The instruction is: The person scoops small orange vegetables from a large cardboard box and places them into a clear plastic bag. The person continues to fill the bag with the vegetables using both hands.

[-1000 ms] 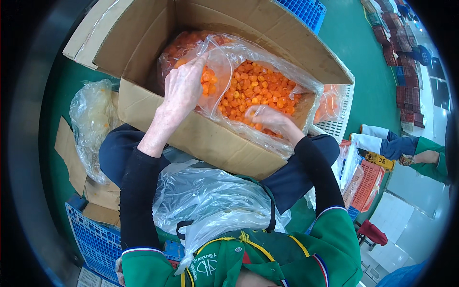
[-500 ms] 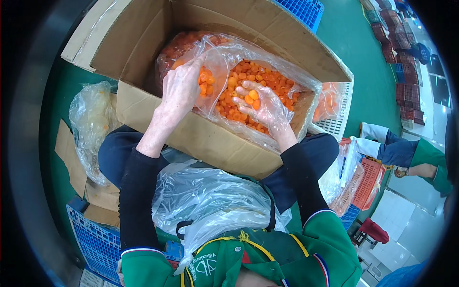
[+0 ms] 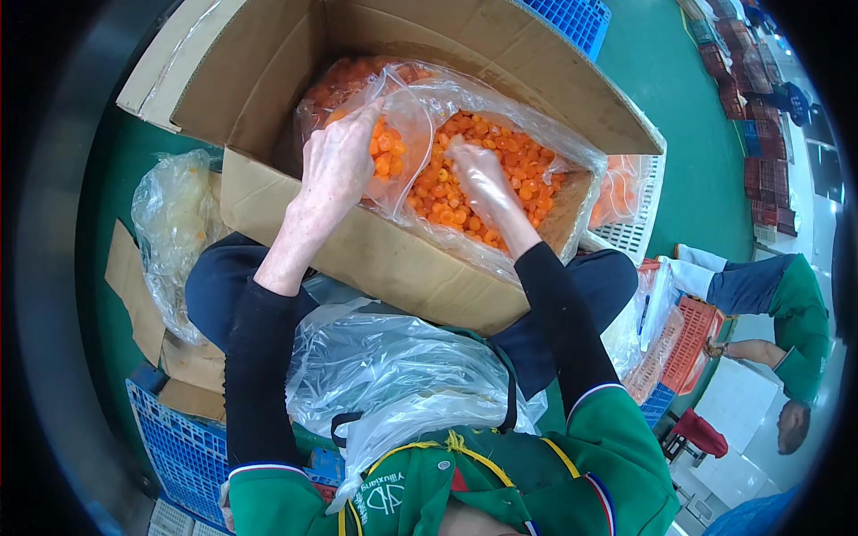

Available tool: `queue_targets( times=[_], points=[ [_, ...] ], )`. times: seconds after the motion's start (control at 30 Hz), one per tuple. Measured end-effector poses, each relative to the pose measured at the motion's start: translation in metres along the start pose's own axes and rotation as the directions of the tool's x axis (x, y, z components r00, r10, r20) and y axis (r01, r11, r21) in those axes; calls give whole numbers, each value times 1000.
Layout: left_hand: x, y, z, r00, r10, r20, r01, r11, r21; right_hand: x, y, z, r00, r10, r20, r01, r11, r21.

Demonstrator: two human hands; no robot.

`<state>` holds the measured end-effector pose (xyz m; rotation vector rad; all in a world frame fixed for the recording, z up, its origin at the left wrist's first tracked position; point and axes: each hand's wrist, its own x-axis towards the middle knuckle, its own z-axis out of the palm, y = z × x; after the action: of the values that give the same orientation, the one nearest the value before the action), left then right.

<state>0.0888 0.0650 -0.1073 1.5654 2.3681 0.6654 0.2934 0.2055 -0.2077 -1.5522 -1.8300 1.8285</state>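
Observation:
My left hand is bare and closed on the rim of a clear plastic bag. Orange pieces that look like dried apricots lie inside that bag. My right hand, in a thin clear glove, is over the loose orange fruit, back upward. Its fingers are bunched and slightly blurred beside the bag's opening; what they hold is hidden. The loose fruit fills a clear liner inside a large open cardboard box across my knees.
A white perforated crate with a bag of orange fruit stands right of the box. Crumpled plastic and cardboard lie at left, near a blue crate. Beyond a red crate, a co-worker in green bends over.
My right hand has turned from palm up, with several fruit pieces in it, to back up beside the bag's opening. My left hand keeps its hold. The co-worker's arm and head have shifted.

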Motion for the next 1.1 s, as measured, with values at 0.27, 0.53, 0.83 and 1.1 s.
queue_targets(
  times=[0.27, 0.53, 0.83, 1.1],
  points=[
    [1, 0, 1, 1000, 8, -10, -8, 1000, -13, 7, 32, 43, 938, -241, 248, 339, 490, -803],
    [-5, -1, 0, 1000, 16, -22, -16, 1000, -8, 21, 35, 17, 968, -184, 170, 247, 584, -773],
    [-6, -1, 0, 998, 13, -59, -15, 999, -39, -11, 11, -15, 979, -8, 204, -161, 584, 795],
    [-17, 4, 1, 981, -11, -192, -24, 984, -179, -47, -56, -10, 875, -305, 376, -312, 238, 920]
  ],
)
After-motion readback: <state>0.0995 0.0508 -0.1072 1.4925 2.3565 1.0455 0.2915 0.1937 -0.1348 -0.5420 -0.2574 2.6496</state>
